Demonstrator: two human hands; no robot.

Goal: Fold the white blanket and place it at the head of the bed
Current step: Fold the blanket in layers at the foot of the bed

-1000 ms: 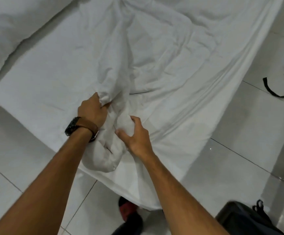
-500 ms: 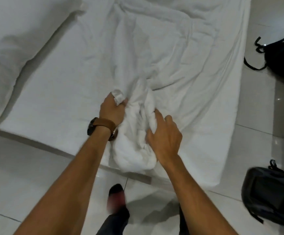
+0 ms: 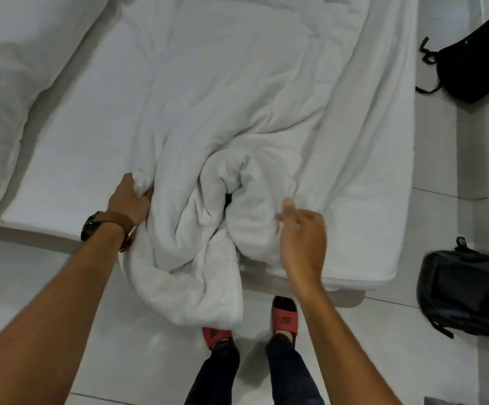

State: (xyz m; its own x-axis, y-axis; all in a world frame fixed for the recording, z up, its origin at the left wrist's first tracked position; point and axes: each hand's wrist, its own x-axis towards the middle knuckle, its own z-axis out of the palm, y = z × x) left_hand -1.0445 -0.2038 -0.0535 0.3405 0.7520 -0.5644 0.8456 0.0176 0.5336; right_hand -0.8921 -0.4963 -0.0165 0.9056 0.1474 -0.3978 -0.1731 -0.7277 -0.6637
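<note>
The white blanket (image 3: 196, 238) lies bunched at the bed's (image 3: 85, 147) near edge, spilling over onto the tiled floor (image 3: 32, 282). The left hand (image 3: 129, 200) clutches a fold; the right hand (image 3: 303, 232) hovers loosely spread against the bunch. Two dark bags (image 3: 465, 290) sit right of the bed. Since half a second ago, the bunch hangs lower and the right hand has let go.

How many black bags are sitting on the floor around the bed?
2. One black bag lies on the floor at the upper right, partly cut off by the picture's edge. The other black bag sits at the lower right, near the bed's corner. More may lie out of view.
</note>
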